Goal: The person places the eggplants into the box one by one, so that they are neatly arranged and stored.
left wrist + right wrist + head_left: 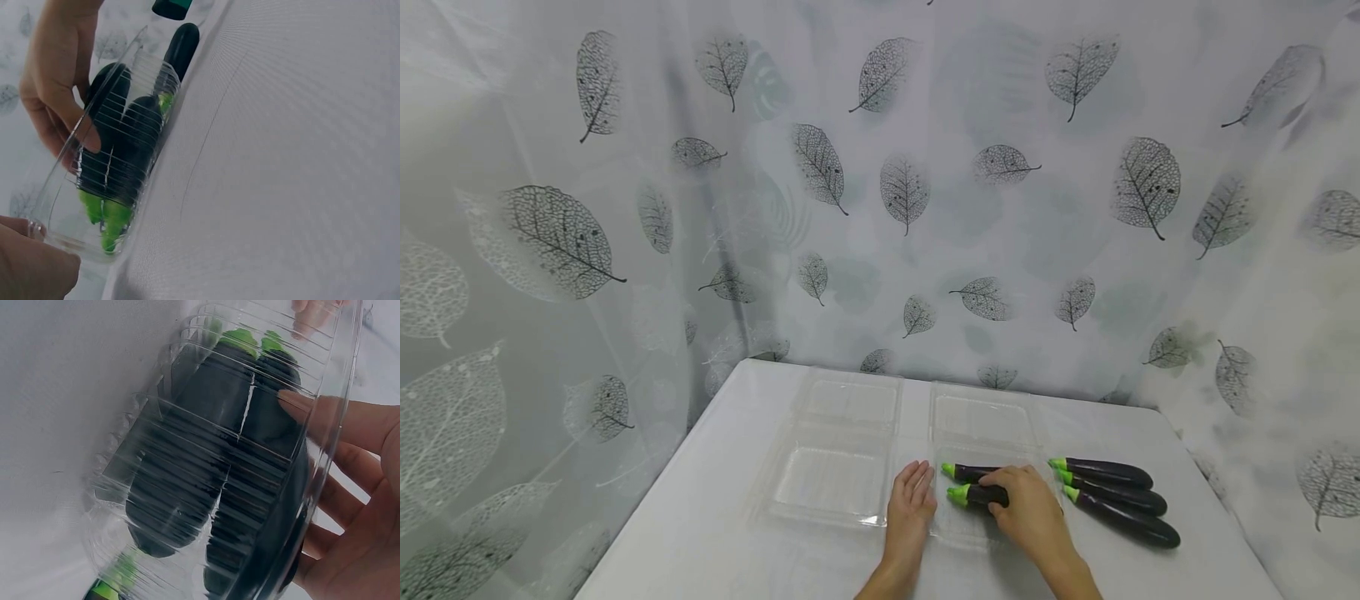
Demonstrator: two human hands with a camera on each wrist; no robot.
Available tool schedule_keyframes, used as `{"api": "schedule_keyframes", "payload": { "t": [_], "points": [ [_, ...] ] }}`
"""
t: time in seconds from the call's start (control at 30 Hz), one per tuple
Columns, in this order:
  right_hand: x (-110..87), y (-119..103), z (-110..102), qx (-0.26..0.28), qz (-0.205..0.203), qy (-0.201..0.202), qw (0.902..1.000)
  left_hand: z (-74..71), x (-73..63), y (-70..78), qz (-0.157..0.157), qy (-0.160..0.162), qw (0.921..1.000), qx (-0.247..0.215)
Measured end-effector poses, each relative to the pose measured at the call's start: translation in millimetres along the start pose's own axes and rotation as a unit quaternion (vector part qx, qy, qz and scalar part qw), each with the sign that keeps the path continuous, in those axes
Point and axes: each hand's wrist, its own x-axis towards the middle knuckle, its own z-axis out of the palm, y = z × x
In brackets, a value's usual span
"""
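Head view: right hand (pixel 1032 507) grips eggplant (pixel 983 495); left hand (pixel 912 504) beside clear container (pixel 958 528).

- Your clear, rectangular hinged container on the right (pixel 981 417) is thin see-through plastic, glossy, with ridged walls and a smooth rim.
- Its matching clear container on the left (pixel 835 475) shows you the same shiny plastic, glinting at one corner.
- Your long, dark-purple eggplants (pixel 1123 517) have smooth skin with a soft gloss.
- Your white counter (pixel 700 533) looks cloth-covered, matt and finely textured.
- Your white, leaf-printed curtain (pixel 940 108) is thin and faintly creased; cloth or plastic, you cannot tell.
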Motion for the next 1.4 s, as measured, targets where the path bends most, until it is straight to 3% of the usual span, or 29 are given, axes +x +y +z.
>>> {"api": "schedule_keyframes", "payload": {
  "t": [0.4, 0.83, 1.4],
  "points": [
    [-3.6, 2.4, 2.0, 0.021, 0.001, -0.04, 0.999, 1.3, -0.1, 1.2, 0.014, 0.001, 0.9999, 0.008],
    [-3.2, 3.2, 4.6, 0.02, 0.009, -0.085, 0.9961, 0.4, 0.2, 0.5, 0.009, 0.006, 0.9999, 0.0],
    [-2.2, 6.8, 2.1, 0.026, 0.003, -0.089, 0.9957, -1.6, -1.0, -2.5, 0.02, 0.0, 0.9997, -0.017]
  ]
}}
